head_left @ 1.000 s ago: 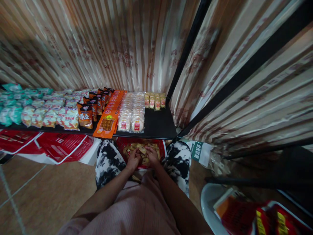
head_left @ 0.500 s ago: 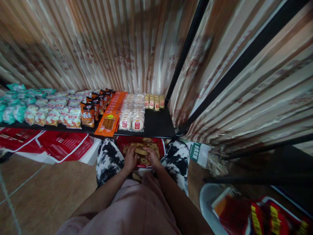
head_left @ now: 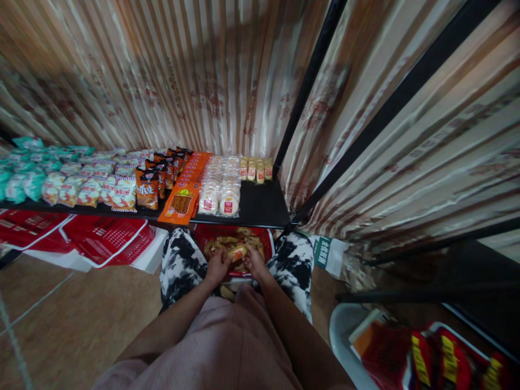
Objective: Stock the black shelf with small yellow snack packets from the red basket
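Between my knees stands a red basket (head_left: 270,238) filled with small wrapped snack packets (head_left: 227,242). Both my hands are down in it. My left hand (head_left: 216,268) and my right hand (head_left: 255,261) are closed together on one yellowish snack packet (head_left: 238,252), held just above the pile. In front of me a black shelf (head_left: 262,208) carries rows of goods: a short row of the same yellowish packets (head_left: 255,169) at the back right, clear packs of round cakes (head_left: 221,189), and orange flat packs (head_left: 182,195).
Further left on the shelf lie dark orange bags (head_left: 148,189), white-red bags (head_left: 103,187) and green bags (head_left: 18,181). Red baskets (head_left: 93,241) sit under the shelf. A striped curtain hangs behind. A white stool with red packs (head_left: 430,357) stands at my right.
My hands have shifted among the packets in the basket and now lift one packet together. My head has tilted slightly, so the view has moved a little.
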Demonstrator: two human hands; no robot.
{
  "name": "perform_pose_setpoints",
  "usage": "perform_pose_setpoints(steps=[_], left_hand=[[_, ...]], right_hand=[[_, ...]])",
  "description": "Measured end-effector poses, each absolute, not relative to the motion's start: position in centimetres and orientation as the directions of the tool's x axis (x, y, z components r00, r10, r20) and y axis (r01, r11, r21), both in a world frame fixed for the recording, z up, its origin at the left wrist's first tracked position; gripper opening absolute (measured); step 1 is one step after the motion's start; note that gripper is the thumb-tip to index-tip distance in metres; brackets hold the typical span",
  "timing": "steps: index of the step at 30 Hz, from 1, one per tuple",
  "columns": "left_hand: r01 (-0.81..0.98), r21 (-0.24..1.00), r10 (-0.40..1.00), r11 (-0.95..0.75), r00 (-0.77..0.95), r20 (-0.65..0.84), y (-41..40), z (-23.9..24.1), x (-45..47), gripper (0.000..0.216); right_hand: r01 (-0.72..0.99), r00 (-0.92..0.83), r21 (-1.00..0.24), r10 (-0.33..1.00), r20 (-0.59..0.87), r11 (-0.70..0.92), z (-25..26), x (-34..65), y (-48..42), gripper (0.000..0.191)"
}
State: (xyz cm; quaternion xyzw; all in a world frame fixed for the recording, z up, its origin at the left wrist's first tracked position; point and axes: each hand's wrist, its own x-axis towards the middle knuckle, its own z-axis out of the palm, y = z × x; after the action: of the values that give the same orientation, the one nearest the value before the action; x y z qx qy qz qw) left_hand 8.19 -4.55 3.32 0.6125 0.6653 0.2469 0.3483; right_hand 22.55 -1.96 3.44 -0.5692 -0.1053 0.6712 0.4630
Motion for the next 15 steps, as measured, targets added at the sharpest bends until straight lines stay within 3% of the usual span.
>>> perform_pose_setpoints(steps=[9, 15], left_hand=[[0.579, 0.799, 0.983, 0.164, -0.029, -0.180, -4.3, 3.4, 9.0, 0.025], [0.470, 0.857, 0.977, 0.210, -0.059, -0.207, -4.0, 3.4, 9.5, 0.021]], right_hand=[[-0.509, 0.087, -0.708, 0.789, -0.608, -0.490, 3.9, 22.5, -2.4, 0.009], [-0.414, 0.127, -0.771, 0.808, -0.575, -0.484, 3.5, 22.7, -2.1, 0.019]])
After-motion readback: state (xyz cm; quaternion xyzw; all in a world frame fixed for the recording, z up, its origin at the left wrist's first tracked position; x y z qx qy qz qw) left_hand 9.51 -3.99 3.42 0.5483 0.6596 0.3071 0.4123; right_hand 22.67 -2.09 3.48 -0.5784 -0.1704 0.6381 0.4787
